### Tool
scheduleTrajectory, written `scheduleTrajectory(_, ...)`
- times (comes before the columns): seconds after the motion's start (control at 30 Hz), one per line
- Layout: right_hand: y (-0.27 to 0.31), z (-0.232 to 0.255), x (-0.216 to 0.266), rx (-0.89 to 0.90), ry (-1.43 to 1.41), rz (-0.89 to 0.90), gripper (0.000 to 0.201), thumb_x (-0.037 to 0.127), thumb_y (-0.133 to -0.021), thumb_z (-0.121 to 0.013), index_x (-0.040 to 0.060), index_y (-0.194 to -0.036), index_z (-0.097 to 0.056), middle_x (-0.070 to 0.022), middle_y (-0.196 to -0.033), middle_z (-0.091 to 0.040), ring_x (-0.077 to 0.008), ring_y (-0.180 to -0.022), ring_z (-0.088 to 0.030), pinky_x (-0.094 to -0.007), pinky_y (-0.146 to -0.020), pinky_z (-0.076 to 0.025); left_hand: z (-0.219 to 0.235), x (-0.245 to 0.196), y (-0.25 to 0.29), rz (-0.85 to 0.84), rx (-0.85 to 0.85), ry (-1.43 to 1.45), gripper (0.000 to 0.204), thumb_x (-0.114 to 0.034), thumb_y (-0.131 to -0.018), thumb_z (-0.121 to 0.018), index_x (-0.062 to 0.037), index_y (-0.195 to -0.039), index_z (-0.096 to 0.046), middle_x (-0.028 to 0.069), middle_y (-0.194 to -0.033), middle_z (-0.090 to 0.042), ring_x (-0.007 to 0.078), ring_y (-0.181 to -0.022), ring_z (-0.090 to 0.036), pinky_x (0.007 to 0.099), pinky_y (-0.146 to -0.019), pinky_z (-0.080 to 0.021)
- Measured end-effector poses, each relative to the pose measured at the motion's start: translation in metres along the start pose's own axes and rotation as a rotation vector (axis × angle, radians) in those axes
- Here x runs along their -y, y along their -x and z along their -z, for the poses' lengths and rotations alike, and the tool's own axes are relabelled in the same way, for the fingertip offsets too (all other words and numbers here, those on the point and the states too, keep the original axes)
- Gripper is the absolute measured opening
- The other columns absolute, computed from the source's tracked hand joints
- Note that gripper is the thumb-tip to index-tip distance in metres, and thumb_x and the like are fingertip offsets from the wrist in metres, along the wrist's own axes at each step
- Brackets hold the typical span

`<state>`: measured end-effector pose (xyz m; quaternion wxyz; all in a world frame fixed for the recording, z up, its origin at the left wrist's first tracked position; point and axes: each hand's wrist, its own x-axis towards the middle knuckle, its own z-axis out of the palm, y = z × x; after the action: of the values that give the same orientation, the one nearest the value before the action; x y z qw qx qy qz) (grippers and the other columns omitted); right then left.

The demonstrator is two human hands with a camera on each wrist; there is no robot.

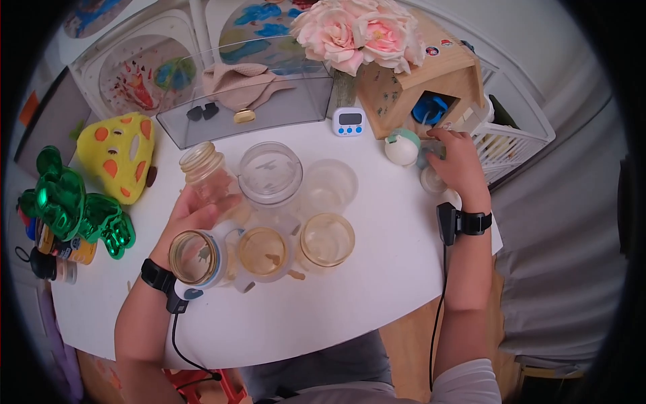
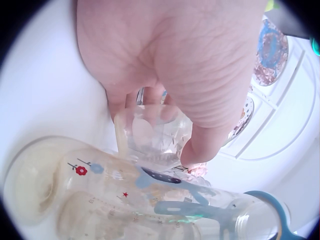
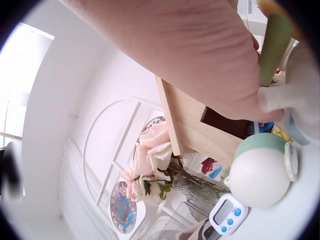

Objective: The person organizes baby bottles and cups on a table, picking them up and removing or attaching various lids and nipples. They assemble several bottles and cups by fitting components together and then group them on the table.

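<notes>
My left hand (image 1: 192, 214) holds a small clear bottle (image 1: 202, 160), with the thumb on one side and the fingers on the other. Close beside that hand stands a feeding bottle with printed flowers (image 2: 115, 177), its top uncovered. At the back right, my right hand (image 1: 461, 161) has thumb and fingers around a translucent pump-like piece (image 3: 305, 95) with a green handle (image 3: 276, 47). The far fingers are partly hidden in the right wrist view. Next to it sits a round white container (image 1: 402, 149) with a green top.
Several clear containers, including a wide round one (image 1: 270, 174) and an amber-tinted one (image 1: 328, 240), stand mid-table. Behind are a timer (image 1: 348, 122), a wooden house (image 1: 410, 101), pink roses (image 1: 363, 34) and a transparent box (image 1: 178, 128). Plush cheese (image 1: 121, 151) lies left.
</notes>
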<state>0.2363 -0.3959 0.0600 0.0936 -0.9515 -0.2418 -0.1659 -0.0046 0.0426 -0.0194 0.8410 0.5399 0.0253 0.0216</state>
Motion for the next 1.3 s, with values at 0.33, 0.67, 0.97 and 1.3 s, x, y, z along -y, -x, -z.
scheduleTrajectory(0.33,-0.007,-0.007,0.001,0.059,-0.108,-0.025,0.040,0.007,-0.078,-0.078,0.0048,-0.117,-0.077,-0.0216,-0.113,-0.078,-0.0450,-0.109,-0.070,-0.0488,-0.101,-0.055,-0.008,-0.010,0.001,-0.008,0.059,-0.004,0.066,-0.019,-0.105,-0.065,-0.0073,-0.164,-0.036,0.0165,-0.154,-0.053,0.0298,-0.143,-0.054,0.0467,-0.123,-0.042)
scheduleTrajectory(0.67,-0.007,-0.002,-0.021,-0.136,-0.282,-0.086,0.049,0.020,-0.089,-0.079,0.0022,-0.133,-0.068,-0.0227,-0.118,-0.077,-0.0369,-0.115,-0.073,-0.0448,-0.100,-0.054,-0.003,-0.004,-0.006,-0.033,0.123,0.050,0.069,-0.026,-0.106,-0.066,-0.0102,-0.164,-0.033,0.0136,-0.151,-0.054,0.0263,-0.137,-0.058,0.0434,-0.119,-0.046)
scheduleTrajectory(0.97,-0.010,0.012,-0.011,-0.316,-0.497,-0.200,0.049,0.026,-0.098,-0.079,0.0018,-0.139,-0.064,-0.0157,-0.122,-0.073,-0.0218,-0.116,-0.066,-0.0358,-0.106,-0.048,-0.015,-0.008,-0.007,-0.083,0.076,0.096,0.070,-0.027,-0.108,-0.064,-0.0109,-0.165,-0.027,0.0147,-0.154,-0.052,0.0299,-0.142,-0.056,0.0455,-0.122,-0.044)
scheduleTrajectory(1.3,-0.008,0.032,0.059,-0.466,-0.989,-0.001,0.045,0.016,-0.108,-0.066,0.0003,-0.148,-0.054,-0.0126,-0.136,-0.066,-0.0201,-0.128,-0.061,-0.0335,-0.112,-0.045,-0.011,-0.009,-0.009,-0.055,0.107,0.125,0.071,-0.019,-0.110,-0.059,-0.0165,-0.169,-0.019,0.0130,-0.152,-0.048,0.0318,-0.141,-0.057,0.0497,-0.122,-0.045)
